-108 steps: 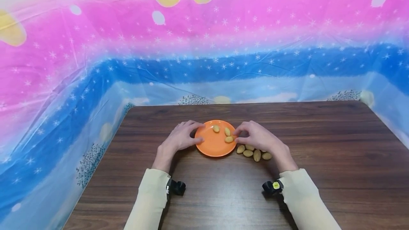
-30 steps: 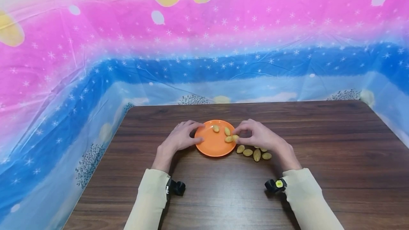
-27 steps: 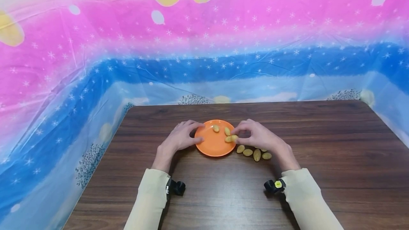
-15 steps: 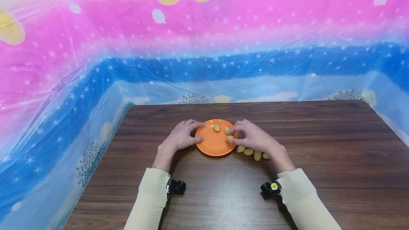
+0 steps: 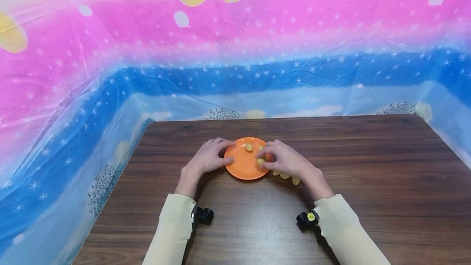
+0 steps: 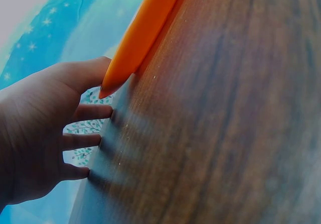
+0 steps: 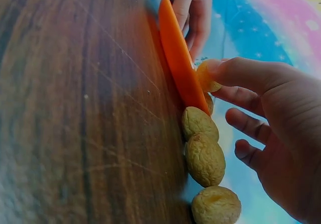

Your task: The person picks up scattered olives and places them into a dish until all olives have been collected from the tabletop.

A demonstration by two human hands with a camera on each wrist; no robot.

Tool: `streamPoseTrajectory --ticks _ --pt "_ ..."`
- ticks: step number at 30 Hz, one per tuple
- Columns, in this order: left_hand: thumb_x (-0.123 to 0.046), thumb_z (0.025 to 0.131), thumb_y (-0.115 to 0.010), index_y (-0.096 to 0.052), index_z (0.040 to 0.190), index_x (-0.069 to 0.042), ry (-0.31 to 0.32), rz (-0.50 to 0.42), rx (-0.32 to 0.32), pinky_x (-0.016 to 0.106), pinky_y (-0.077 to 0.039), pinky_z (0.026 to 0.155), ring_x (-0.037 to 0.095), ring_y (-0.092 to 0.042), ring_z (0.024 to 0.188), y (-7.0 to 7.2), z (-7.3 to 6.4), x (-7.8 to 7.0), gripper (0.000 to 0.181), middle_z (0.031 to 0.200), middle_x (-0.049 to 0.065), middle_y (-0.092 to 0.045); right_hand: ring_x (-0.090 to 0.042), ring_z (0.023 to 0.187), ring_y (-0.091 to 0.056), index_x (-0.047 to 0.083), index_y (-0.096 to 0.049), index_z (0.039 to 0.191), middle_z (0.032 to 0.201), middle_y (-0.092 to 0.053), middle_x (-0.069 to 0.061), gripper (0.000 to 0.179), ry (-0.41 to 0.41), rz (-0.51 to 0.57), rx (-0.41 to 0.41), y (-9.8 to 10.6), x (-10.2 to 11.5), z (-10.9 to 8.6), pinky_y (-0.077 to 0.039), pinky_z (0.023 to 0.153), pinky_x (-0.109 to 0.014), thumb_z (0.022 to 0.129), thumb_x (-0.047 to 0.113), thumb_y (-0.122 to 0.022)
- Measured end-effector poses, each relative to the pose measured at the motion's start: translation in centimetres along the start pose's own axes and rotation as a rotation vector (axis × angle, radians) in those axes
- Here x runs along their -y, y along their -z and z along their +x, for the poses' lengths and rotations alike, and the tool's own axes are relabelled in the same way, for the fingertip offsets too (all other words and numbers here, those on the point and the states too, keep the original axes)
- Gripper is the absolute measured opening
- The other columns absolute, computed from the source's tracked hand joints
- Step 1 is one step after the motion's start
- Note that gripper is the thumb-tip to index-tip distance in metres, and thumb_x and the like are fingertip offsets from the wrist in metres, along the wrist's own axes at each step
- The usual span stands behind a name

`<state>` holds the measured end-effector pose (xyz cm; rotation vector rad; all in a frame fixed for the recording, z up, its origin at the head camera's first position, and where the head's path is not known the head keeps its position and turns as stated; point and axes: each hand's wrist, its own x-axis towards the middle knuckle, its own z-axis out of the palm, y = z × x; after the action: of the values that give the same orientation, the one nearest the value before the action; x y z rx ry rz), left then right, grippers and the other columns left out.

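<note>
An orange plate (image 5: pixel 243 171) lies on the table. At its left side my left hand (image 5: pixel 207 156) rests thumb and index finger over the rim; in the left wrist view the other fingers reach straight down to the tabletop. My right hand (image 5: pixel 287 159) is over the plate's right side, pinching a wrinkled tan oval piece (image 7: pixel 204 76), like a nut or dried fruit, between thumb and index finger. Another oval (image 5: pixel 248 147) lies near the plate's far side, and one more (image 5: pixel 261 148) is partly hidden behind the right fingers.
A row of wrinkled ovals (image 7: pixel 205 158) lies on the table beside the plate, partly under my right hand. Dark wood makes up the tabletop (image 5: pixel 243 232). A pink and blue printed cloth (image 5: pixel 235 52) hangs behind it. Both wrists wear black cameras (image 5: pixel 204 216).
My right hand has brought an oval from the table edge of the plate onto it and moved further left over the plate. The left hand has stayed in place.
</note>
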<state>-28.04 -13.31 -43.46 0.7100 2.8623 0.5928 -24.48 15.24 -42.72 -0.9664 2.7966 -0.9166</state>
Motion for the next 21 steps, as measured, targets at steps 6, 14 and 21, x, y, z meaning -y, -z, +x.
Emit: streamPoseTrajectory --ticks 6,14,21 --pt "-0.049 0.092 -0.065 -0.051 0.145 -0.028 -0.003 0.002 0.0 0.059 -0.019 0.122 0.035 -0.038 0.14 0.03 -0.01 -0.01 0.059 0.148 0.007 -0.048 -0.018 0.101 -0.052 0.019 -0.074 0.114 0.11 -0.064 0.008 0.022 -0.002 0.01 0.015 -0.2 0.04 0.16 -0.048 0.085 -0.035 0.092 0.022 -0.071" --pt "-0.048 0.092 -0.065 -0.051 0.145 -0.027 -0.001 0.02 -0.001 0.058 -0.019 0.122 0.034 -0.039 0.14 0.0 0.22 0.01 0.059 0.148 0.007 -0.049 -0.015 0.097 -0.053 0.018 -0.075 0.111 0.111 -0.065 0.007 0.021 0.049 -0.02 0.006 -0.52 -0.03 0.36 -0.047 0.085 -0.034 0.09 0.017 -0.073" --pt "-0.049 0.091 -0.066 -0.051 0.145 -0.027 0.007 0.007 0.0 0.058 -0.017 0.123 0.035 -0.038 0.141 -0.03 0.2 0.01 0.059 0.148 0.007 -0.049 -0.014 0.098 -0.051 0.022 -0.076 0.106 0.107 -0.064 0.01 0.016 0.03 -0.046 0.011 -0.45 -0.05 0.31 -0.045 0.088 -0.036 0.09 0.018 -0.073"
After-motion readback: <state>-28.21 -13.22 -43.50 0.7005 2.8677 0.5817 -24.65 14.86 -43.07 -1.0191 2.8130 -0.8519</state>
